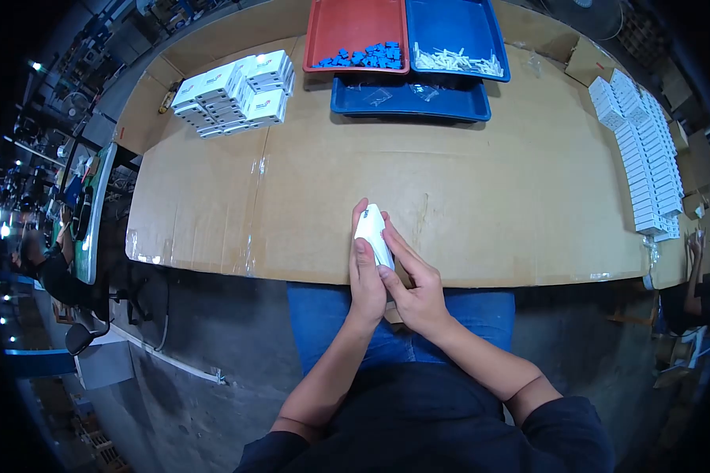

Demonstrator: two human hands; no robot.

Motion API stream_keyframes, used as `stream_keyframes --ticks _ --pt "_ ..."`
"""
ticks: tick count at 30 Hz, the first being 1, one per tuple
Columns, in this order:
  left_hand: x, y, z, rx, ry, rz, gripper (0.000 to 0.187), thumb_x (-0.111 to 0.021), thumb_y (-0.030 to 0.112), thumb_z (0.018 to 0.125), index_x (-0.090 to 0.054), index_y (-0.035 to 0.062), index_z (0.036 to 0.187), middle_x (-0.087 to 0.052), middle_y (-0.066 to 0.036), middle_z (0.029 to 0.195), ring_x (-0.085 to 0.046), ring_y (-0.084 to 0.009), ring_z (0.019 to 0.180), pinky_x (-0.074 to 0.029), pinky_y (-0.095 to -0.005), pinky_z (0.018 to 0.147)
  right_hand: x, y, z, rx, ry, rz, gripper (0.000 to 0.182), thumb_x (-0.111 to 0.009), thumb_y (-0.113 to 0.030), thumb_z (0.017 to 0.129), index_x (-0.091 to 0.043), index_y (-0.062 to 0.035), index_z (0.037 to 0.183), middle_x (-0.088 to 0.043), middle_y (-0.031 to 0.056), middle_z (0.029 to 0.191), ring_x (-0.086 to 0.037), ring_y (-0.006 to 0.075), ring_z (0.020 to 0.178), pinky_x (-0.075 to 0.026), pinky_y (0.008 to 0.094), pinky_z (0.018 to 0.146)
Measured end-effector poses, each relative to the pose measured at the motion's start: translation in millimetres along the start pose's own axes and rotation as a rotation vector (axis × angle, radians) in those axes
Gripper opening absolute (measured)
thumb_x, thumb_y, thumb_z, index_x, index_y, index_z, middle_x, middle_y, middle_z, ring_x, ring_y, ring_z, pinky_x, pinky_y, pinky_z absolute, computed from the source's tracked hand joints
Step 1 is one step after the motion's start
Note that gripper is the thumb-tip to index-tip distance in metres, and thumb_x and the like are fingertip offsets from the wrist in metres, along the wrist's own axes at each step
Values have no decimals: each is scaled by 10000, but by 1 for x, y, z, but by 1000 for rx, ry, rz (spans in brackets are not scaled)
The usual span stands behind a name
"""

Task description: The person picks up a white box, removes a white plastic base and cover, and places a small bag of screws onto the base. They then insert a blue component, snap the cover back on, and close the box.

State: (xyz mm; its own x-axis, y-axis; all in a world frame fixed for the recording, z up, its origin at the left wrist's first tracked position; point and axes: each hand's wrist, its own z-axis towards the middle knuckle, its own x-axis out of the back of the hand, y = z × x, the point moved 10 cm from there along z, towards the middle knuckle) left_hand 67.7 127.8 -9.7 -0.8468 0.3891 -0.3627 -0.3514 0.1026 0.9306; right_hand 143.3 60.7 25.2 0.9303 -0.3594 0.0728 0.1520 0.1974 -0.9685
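Observation:
Both my hands hold one small white box (373, 229) above the front edge of the cardboard-covered table. My left hand (365, 276) grips it along the left side, thumb on its near face. My right hand (416, 288) closes on the right side and lower end, with the thumb near the bottom. The box is tilted, its long side pointing away from me, and small dark print shows near its top. Fingers hide part of its sides, so its exact kind is hard to make out.
White boxes (233, 93) are stacked at the back left, and more white boxes (647, 162) in rows at the right. A red tray (355, 31) holds blue parts, a blue tray (454, 27) white pieces. Another blue tray (410, 104) sits in front. People work at both sides.

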Motion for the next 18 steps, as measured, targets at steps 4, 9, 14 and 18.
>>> stream_keyframes --ticks 4,9,14,18 --pt "-4 2 0 -24 -42 5 864 -308 704 1060 -243 56 1628 -516 -164 1416 -469 -254 1360 -334 -400 1187 0 0 -6 51 35 -82 528 -655 -74 1002 -506 50 1494 -414 282 1601 -406 381 1497 -396 422 1189" --pt "-9 3 -2 -51 -64 -24 888 -332 719 1047 -256 39 1613 -520 -151 1401 -467 -245 1356 -331 -394 1183 1 -4 -10 102 43 -133 506 -626 -76 1021 -501 68 1489 -411 291 1598 -406 392 1494 -399 420 1185" --pt "-9 1 -3 -33 -60 -57 882 -360 715 1044 -264 38 1602 -518 -139 1386 -459 -233 1351 -325 -382 1181 1 -6 -11 111 52 -130 487 -593 -66 1035 -499 61 1496 -408 293 1599 -418 396 1485 -407 417 1176" --pt "-10 0 -1 -47 -72 -60 885 -368 713 1043 -258 38 1604 -514 -140 1394 -452 -232 1359 -320 -380 1185 2 -9 -10 112 54 -127 486 -585 -64 1038 -496 57 1500 -406 292 1601 -421 398 1483 -409 413 1174"
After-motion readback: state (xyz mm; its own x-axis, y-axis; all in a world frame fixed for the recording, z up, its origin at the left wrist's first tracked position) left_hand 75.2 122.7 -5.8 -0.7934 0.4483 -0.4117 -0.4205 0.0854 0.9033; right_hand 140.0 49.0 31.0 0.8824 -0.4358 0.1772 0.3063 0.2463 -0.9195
